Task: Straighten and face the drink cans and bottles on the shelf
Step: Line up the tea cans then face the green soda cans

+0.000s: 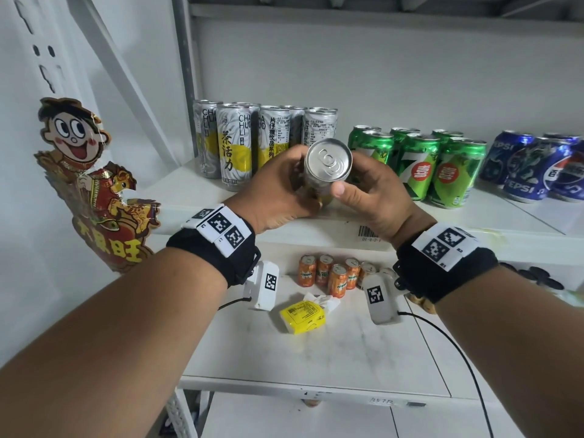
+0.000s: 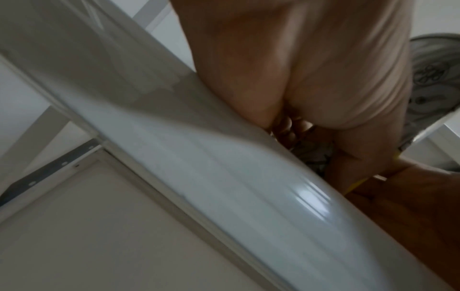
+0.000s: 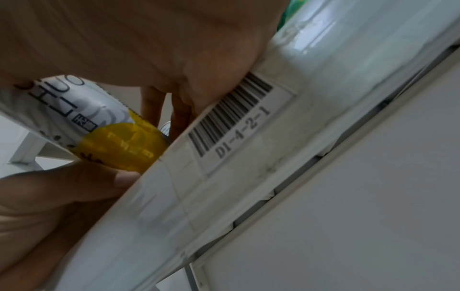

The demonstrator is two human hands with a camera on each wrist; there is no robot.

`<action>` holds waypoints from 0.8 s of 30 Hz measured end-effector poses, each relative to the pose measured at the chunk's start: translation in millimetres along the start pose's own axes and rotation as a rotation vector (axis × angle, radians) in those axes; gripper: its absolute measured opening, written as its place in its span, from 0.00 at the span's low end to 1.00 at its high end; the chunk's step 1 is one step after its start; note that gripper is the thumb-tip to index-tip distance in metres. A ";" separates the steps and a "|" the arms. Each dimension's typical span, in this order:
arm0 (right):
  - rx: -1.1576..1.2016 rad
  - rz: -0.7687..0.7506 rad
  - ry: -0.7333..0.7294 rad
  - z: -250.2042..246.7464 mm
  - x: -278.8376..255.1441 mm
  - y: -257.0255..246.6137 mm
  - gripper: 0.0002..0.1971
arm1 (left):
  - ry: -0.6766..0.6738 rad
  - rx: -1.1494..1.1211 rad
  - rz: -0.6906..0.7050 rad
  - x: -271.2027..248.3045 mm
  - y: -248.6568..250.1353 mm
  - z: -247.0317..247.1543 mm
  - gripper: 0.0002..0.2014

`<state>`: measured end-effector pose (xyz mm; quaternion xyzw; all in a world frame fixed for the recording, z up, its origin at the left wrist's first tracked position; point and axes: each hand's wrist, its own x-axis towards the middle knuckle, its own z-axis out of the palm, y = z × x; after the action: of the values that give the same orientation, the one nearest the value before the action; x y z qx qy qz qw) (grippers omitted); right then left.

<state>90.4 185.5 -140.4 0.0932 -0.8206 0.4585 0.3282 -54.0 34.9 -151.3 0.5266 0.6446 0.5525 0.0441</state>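
While both hands hold one tall tea can (image 1: pixel 328 165) at the front lip of the upper shelf (image 1: pixel 316 218), the job looks only partly done. Nearest the camera, the lower shelf (image 1: pixel 316 349) carries a loose cluster of small orange cans (image 1: pixel 331 275) and a yellow packet (image 1: pixel 305 316), not in a clean row, so that level seems untouched. Above it, the left hand (image 1: pixel 278 191) and right hand (image 1: pixel 376 197) wrap their fingers round the can, which tilts with its top toward the camera; the right wrist view shows its yellow-and-white label beside the shelf's barcode tag (image 3: pixel 231 118). Behind it, the other tea cans (image 1: pixel 249 140) stand upright but face mixed ways, some showing their back print. Further right, the green cans (image 1: pixel 436 165) look well faced, and the blue cans (image 1: pixel 534 169) less evenly turned.
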 end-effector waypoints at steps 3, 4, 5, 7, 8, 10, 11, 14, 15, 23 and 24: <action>-0.005 0.001 -0.014 -1.5 1.7 -0.7 0.40 | -0.015 -0.010 -0.020 0.6 0.4 -0.9 0.38; -0.003 0.001 -0.015 -1.3 2.1 -1.1 0.41 | -0.013 -0.019 -0.027 0.4 -0.7 -1.4 0.36; 0.002 0.005 -0.012 -0.7 2.6 -1.1 0.44 | -0.006 -0.031 -0.035 0.0 -1.5 -1.7 0.35; 0.041 0.013 0.018 0.0 3.4 1.7 0.43 | 0.011 -0.029 -0.047 -1.3 -2.1 -2.0 0.34; 0.074 0.021 0.037 0.0 4.0 4.3 0.38 | 0.022 -0.019 -0.050 -2.1 -2.3 -1.8 0.34; 0.147 0.052 0.053 -0.6 5.1 8.2 0.30 | 0.044 -0.028 -0.054 -2.9 -2.2 -0.7 0.34; 0.183 0.074 0.061 -1.0 5.7 9.6 0.29 | 0.053 -0.041 -0.057 -3.1 -2.2 0.2 0.34; 0.250 0.139 0.066 -1.9 9.3 12.7 0.25 | 0.059 -0.091 -0.068 -3.5 -1.4 2.2 0.39; 0.254 0.154 0.065 -2.0 10.5 13.8 0.25 | 0.049 -0.107 -0.074 -3.6 -1.3 2.3 0.40; 0.274 0.221 0.122 -3.8 12.6 15.9 0.19 | -0.059 0.032 -0.103 -1.6 -0.7 2.0 0.47; 0.267 0.227 0.125 -3.3 12.6 15.4 0.20 | -0.067 0.031 -0.105 -1.0 -1.1 1.3 0.46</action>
<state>75.3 198.7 -142.0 0.0143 -0.7359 0.6022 0.3094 -53.5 35.2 -153.2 0.5111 0.6778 0.5214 0.0865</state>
